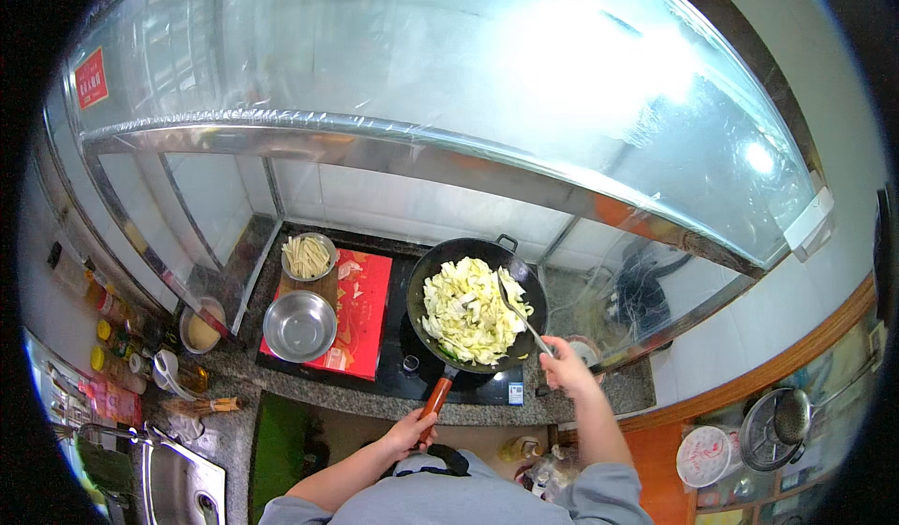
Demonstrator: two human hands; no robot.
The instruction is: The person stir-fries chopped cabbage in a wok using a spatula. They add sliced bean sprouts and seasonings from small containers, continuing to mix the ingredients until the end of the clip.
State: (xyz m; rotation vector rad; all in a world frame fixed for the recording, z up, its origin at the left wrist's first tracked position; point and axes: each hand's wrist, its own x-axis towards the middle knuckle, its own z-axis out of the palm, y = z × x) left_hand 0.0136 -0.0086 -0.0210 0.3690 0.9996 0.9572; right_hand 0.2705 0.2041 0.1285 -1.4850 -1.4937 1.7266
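A black wok (420, 300) on the cooktop holds a heap of chopped cabbage (467, 314). Around its wooden handle (439, 393), at the near side, my left hand (411, 432) is closed. My right hand (562, 367) grips the metal handle of a cooking spatula (527, 321), whose head rests in the right part of the cabbage. Left of the wok, a steel bowl with nothing in it (300, 326) stands beside a red mat (369, 314). Behind that bowl, another steel bowl (331, 247) holds pale cut strips (306, 256).
A foil-covered range hood (351, 131) hangs above the cooktop (393, 384). Bottles and jars (112, 342) line the left wall near a bowl (202, 325) and a sink (165, 483). At right are a strainer (769, 430) and a white lidded tub (702, 456).
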